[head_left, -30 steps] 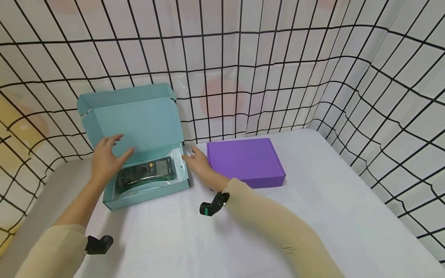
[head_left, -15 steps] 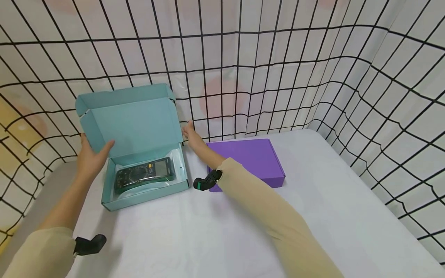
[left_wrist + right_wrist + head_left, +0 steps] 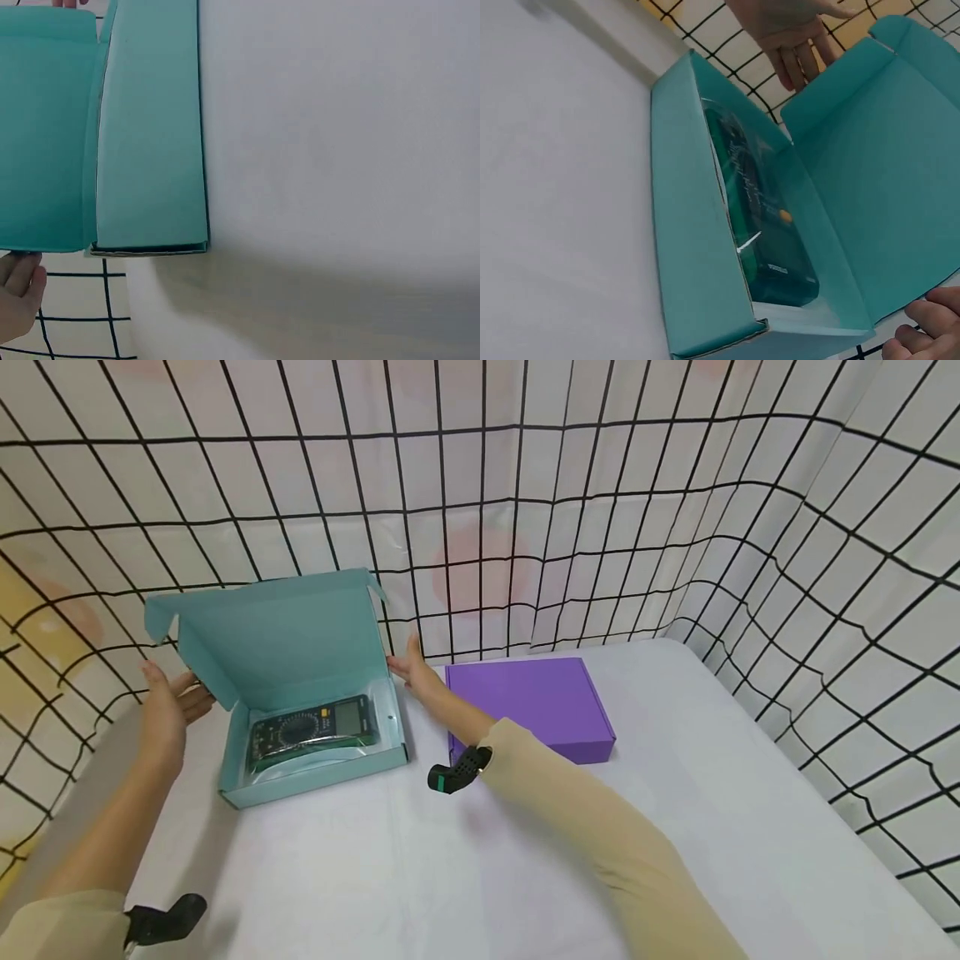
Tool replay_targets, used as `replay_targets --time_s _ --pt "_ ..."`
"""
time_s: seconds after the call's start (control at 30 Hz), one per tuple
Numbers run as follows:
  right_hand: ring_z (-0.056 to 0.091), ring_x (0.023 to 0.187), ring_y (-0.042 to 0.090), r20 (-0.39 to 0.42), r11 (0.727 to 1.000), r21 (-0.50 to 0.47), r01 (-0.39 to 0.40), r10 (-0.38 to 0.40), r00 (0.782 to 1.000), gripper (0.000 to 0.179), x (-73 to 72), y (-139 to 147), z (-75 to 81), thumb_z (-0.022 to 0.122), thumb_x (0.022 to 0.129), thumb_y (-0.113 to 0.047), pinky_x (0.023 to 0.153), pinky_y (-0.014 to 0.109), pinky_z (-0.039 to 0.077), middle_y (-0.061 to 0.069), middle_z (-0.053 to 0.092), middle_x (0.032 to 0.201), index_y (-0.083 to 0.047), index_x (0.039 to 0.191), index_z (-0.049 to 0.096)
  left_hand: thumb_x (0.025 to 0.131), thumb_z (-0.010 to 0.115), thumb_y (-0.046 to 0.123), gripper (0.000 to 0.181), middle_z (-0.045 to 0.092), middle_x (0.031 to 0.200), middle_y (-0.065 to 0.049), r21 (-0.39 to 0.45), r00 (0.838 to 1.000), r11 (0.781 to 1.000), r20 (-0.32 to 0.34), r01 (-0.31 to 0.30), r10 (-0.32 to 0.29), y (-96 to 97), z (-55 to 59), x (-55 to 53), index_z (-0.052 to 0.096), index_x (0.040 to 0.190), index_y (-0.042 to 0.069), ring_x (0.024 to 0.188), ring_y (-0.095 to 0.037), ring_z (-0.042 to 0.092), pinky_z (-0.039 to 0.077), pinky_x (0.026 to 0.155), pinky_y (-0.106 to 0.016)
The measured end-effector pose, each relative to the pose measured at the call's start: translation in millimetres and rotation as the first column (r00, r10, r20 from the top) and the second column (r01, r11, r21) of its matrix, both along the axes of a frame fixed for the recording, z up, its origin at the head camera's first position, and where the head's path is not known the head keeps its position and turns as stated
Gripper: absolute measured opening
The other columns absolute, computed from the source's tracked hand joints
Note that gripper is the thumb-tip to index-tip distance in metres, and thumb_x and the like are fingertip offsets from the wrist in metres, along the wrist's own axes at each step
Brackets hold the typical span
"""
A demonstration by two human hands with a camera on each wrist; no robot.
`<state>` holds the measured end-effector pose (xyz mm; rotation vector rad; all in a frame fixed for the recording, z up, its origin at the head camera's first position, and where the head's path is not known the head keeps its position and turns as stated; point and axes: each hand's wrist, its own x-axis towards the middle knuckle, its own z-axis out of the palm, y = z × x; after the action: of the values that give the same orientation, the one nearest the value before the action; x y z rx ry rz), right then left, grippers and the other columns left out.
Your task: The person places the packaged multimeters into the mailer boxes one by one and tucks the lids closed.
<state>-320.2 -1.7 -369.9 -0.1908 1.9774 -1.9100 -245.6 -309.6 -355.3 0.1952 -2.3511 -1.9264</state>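
A teal cardboard box (image 3: 315,781) stands on the table with its lid (image 3: 277,631) raised and leaning forward over it. Inside lies a multimeter (image 3: 300,731) in clear plastic wrap. My left hand (image 3: 167,714) is at the lid's left side flap, fingers extended against its outside, as the right wrist view also shows. On the opposite side my right hand (image 3: 423,681) has its fingertips at the lid's right edge. In the right wrist view the right hand (image 3: 930,326) is partly cut off by the frame.
A closed purple box (image 3: 528,702) lies just right of the teal box, under my right forearm. Behind and around the white table (image 3: 360,877) runs a black wire grid (image 3: 480,560) in front of a pale wall.
The lid has tipped forward and lower. My left hand has moved left, from in front of the box to the lid's outer flap. My right hand has risen from the box's side to the lid.
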Motion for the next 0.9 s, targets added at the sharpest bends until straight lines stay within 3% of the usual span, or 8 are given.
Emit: replay_targets --time_s 0.07,0.13,0.17,0.23,0.4,0.67,0.77,0.9 --pt "0.027 0.137 0.021 0.008 1.000 -0.010 -0.007 0.007 1.000 0.076 15.0 4.0 11.3 -0.003 0.097 -0.050 0.114 0.037 0.016 0.013 0.033 0.146 0.002 0.141 0.031 0.089 0.005 0.064 0.086 0.062 0.117 0.000 0.230 0.998 0.971 -0.011 0.068 -0.067 -7.3 -2.3 2.0 0.009 0.146 0.001 0.099 0.000 0.061 0.031 0.106 -0.027" --pt "0.027 0.137 0.022 0.016 1.000 -0.020 -0.014 0.015 1.000 0.077 24.1 7.1 16.2 -0.002 0.096 -0.052 0.113 0.037 0.017 0.015 0.031 0.146 0.003 0.142 0.027 0.087 0.011 0.069 0.089 0.068 0.101 0.007 0.453 0.990 0.882 -0.005 0.128 -0.142 -15.8 -4.5 2.8 -0.002 0.146 0.004 0.090 0.000 0.064 0.031 0.105 -0.022" --pt "0.027 0.137 0.021 0.014 1.000 -0.022 -0.019 0.020 1.000 0.078 25.7 8.1 15.6 -0.002 0.095 -0.053 0.113 0.037 0.017 0.015 0.030 0.147 0.003 0.143 0.025 0.086 0.014 0.071 0.091 0.068 0.097 0.007 0.527 0.984 0.837 0.005 0.148 -0.177 -20.0 -5.0 2.5 -0.007 0.146 0.005 0.094 -0.004 0.064 0.029 0.107 -0.022" --pt "0.026 0.137 0.022 0.005 0.999 -0.019 -0.036 0.036 0.999 0.079 24.9 10.4 10.9 -0.002 0.094 -0.055 0.113 0.038 0.017 0.016 0.029 0.147 0.002 0.144 0.022 0.083 0.016 0.073 0.094 0.061 0.117 0.002 0.556 0.971 0.811 0.032 0.181 -0.239 -27.2 -6.1 1.1 -0.013 0.145 0.009 0.107 -0.009 0.059 0.018 0.113 -0.030" --pt "0.024 0.138 0.020 0.022 0.997 -0.050 -0.063 0.064 0.998 0.082 12.6 12.8 -5.1 -0.001 0.093 -0.059 0.114 0.036 0.014 0.013 0.031 0.147 -0.001 0.145 0.021 0.081 0.013 0.076 0.094 -0.003 0.149 -0.010 0.450 0.943 0.859 0.096 0.246 -0.320 -31.0 -1.8 -2.1 -0.020 0.144 0.013 0.139 -0.029 0.004 -0.006 0.111 -0.043" --pt "0.019 0.140 0.020 0.061 0.995 -0.009 -0.102 0.102 0.993 0.083 14.4 9.1 -6.4 -0.002 0.092 -0.061 0.115 0.037 0.006 0.014 0.029 0.148 -0.002 0.144 0.025 0.085 0.010 0.072 0.082 -0.018 0.147 -0.020 0.380 0.930 0.880 0.115 0.284 -0.349 -22.6 3.4 5.6 -0.002 0.148 0.022 0.132 -0.043 -0.012 -0.012 0.107 -0.052" --pt "0.013 0.141 0.021 0.066 0.992 0.088 -0.085 0.079 0.995 0.083 16.4 9.6 -7.8 -0.001 0.091 -0.064 0.114 0.044 0.000 0.010 0.034 0.146 -0.007 0.145 0.028 0.091 0.018 0.065 0.063 0.007 0.155 -0.011 0.316 0.934 0.908 0.138 0.275 -0.331 -17.9 2.9 10.4 0.030 0.138 0.025 0.137 -0.038 -0.012 -0.016 0.106 -0.056" --pt "0.007 0.142 0.024 0.066 0.977 0.208 -0.052 0.039 0.997 0.077 19.4 9.6 -7.6 0.007 0.086 -0.072 0.111 0.054 -0.002 0.000 0.021 0.153 -0.028 0.148 0.016 0.097 0.035 0.046 0.030 0.050 0.120 0.015 0.204 0.943 0.944 0.156 0.259 -0.293 -11.9 2.0 14.2 0.055 0.114 0.031 0.129 -0.022 0.026 -0.015 0.104 -0.059"
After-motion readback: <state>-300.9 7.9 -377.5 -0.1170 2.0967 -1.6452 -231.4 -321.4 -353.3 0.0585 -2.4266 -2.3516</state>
